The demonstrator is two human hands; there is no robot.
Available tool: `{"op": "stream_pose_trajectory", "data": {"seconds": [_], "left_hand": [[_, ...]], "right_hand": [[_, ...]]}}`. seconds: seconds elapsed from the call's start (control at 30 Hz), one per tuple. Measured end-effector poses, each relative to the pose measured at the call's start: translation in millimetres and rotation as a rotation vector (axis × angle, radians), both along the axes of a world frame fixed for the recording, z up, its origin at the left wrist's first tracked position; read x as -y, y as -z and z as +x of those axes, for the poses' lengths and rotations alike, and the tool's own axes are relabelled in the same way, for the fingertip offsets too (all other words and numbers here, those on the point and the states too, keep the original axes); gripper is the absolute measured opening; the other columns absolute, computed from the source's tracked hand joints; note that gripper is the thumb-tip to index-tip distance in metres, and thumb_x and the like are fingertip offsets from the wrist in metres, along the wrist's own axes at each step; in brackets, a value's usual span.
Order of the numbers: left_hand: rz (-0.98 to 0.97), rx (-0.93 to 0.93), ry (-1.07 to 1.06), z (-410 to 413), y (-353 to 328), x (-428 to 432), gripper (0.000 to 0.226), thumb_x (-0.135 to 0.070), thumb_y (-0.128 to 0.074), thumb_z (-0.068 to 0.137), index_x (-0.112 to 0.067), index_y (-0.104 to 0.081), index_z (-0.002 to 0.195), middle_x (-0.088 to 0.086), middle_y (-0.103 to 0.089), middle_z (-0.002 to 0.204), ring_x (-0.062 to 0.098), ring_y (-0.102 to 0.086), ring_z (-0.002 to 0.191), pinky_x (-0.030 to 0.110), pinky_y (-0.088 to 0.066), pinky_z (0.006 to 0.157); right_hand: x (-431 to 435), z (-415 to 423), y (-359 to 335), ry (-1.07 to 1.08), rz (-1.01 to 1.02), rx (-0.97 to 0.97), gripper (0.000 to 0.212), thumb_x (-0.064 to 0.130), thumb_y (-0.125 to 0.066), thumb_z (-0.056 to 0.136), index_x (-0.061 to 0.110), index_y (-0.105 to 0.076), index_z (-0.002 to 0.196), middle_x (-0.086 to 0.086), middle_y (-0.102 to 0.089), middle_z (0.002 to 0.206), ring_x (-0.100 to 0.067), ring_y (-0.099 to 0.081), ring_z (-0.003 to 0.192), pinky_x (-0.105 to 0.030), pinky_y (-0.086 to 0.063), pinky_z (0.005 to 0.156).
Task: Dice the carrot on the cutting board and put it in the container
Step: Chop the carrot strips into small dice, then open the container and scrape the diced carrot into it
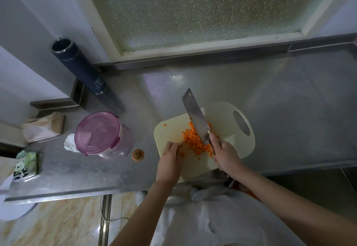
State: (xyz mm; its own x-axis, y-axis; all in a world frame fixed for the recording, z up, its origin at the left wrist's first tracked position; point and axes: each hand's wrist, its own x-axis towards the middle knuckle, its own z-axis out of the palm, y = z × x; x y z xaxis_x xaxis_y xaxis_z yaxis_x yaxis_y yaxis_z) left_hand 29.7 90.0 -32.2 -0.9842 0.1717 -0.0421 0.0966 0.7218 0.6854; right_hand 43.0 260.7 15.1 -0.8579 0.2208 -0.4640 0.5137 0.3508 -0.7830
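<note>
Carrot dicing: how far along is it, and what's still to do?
Done: the carrot lies as a pile of small orange bits on the board. In hand: the right hand grips the knife, blade down in the pile; the left hand rests curled beside it. Left: the container stands off to the left with its lid on, so the transfer looks not yet begun.

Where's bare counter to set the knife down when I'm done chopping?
Bare counter for the knife lies right of the cutting board and behind it toward the window ledge. The left is crowded: container, crumpled tissue, carrot stub, dark tube.
</note>
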Motion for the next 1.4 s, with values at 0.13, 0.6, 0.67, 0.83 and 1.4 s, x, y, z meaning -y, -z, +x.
{"op": "stream_pose_trajectory", "data": {"seconds": [0.13,0.6,0.67,0.83,1.4], "left_hand": [[0.054,-0.055,-0.07,-11.2,-9.3,-2.1,0.027,-0.015,-0.044,0.097,-0.011,-0.057,0.12,0.002,-0.052,0.124,0.023,-0.054,0.111,0.028,-0.044,0.091],[-0.002,0.083,0.269,-18.9,-8.9,-32.7,0.069,-0.052,-0.003,0.092,-0.009,0.006,0.145,-0.003,0.015,0.149,0.014,0.012,0.143,0.012,0.016,0.108],[-0.037,0.103,0.189,-21.6,-10.6,-25.9,0.076,-0.055,0.003,0.086,-0.01,0.001,0.147,-0.001,0.011,0.153,0.009,0.013,0.142,0.014,0.018,0.108],[0.129,0.0,0.245,-37.8,-48.3,-47.8,0.058,-0.049,-0.006,0.093,-0.022,0.001,0.143,-0.013,0.007,0.149,0.0,0.01,0.14,0.017,0.009,0.113],[0.165,-0.131,-0.016,-35.5,-71.6,-35.2,0.051,-0.04,-0.022,0.099,-0.019,-0.031,0.144,-0.014,-0.026,0.146,-0.004,-0.012,0.137,0.018,-0.005,0.114]], "right_hand": [[8.4,-0.3,-11.6,0.076,-0.217,0.113,0.05,0.053,-0.031,0.096,0.016,-0.036,0.062,0.004,-0.026,0.044,-0.01,-0.024,0.035,-0.02,-0.018,0.036],[4.3,-1.1,-45.2,0.334,-0.705,0.243,0.053,0.058,-0.026,0.095,0.019,-0.033,0.06,0.009,-0.021,0.042,-0.003,-0.015,0.031,-0.016,-0.012,0.03],[0.8,-0.7,-50.4,0.311,-0.66,0.241,0.053,0.06,-0.028,0.094,0.019,-0.033,0.06,0.008,-0.022,0.043,-0.004,-0.015,0.033,-0.016,-0.013,0.031],[1.3,4.8,-52.6,0.263,-0.598,0.274,0.055,0.062,-0.028,0.093,0.02,-0.033,0.059,0.008,-0.022,0.044,-0.005,-0.017,0.033,-0.016,-0.013,0.033],[-25.9,16.4,-46.4,0.068,-0.255,0.145,0.05,0.051,-0.031,0.097,0.013,-0.044,0.068,0.002,-0.033,0.049,-0.009,-0.03,0.036,-0.022,-0.023,0.041]]}}
